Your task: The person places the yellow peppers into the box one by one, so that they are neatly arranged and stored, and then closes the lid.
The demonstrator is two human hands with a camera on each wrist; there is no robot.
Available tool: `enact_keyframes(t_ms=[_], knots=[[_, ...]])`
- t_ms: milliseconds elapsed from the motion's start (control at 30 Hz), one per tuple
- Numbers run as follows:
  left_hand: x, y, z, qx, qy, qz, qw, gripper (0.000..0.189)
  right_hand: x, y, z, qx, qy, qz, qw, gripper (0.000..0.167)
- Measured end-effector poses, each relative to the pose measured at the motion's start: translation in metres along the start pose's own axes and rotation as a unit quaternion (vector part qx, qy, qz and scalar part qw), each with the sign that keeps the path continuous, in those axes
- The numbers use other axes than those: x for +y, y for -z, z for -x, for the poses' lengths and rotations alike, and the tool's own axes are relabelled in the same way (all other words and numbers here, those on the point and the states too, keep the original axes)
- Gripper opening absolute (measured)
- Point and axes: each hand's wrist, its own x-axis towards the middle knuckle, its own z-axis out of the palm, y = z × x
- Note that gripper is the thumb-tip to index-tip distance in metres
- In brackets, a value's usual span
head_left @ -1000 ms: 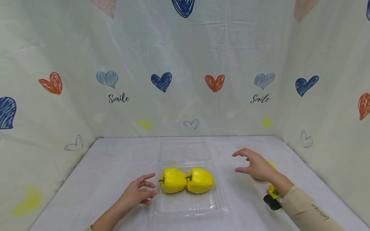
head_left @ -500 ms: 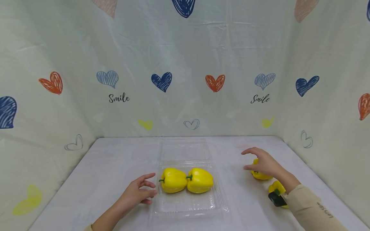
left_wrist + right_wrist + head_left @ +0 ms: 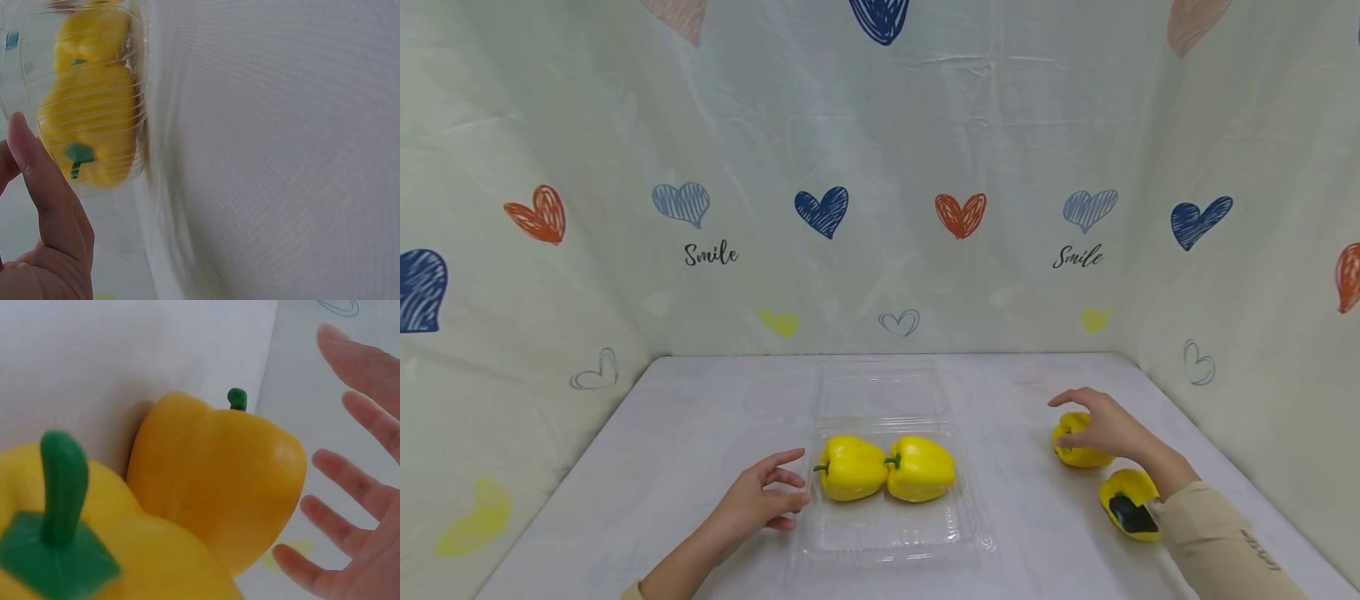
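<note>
Two yellow bell peppers, the left one and the right one, lie in a clear plastic clamshell box with its lid folded back. Beside the box's left wall is my left hand, fingers spread and holding nothing. On the right, my right hand hovers over the farther loose pepper, thumb and fingers apart. Under my right wrist lies a nearer loose pepper, partly covered by a small black object. The right wrist view shows relaxed fingers next to the farther pepper, with space between.
The clear lid lies flat behind the box on the white tabletop. A pale cloth backdrop printed with hearts encloses the table's back and sides.
My right hand has moved right and slightly back toward me, from left of the farther loose pepper to over it; the nearer pepper shows more. My left hand and the box stay put.
</note>
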Motion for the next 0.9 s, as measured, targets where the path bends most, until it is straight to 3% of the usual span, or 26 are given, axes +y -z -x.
enact_keyframes(t_ms=[267, 667, 900], knots=[[0.0, -0.001, 0.0, 0.002, 0.003, -0.002, 1.0, 0.069, 0.008, 0.001, 0.008, -0.061, -0.047, 0.008, 0.997, 0.05], [-0.002, 0.0, 0.0, 0.001, 0.004, 0.004, 1.0, 0.07, 0.007, -0.003, 0.007, -0.075, -0.014, 0.037, 0.9964, 0.041], [-0.001, 0.0, 0.001, -0.001, -0.002, 0.003, 1.0, 0.07, -0.004, -0.012, 0.005, -0.091, 0.03, -0.004, 0.9954, 0.04]])
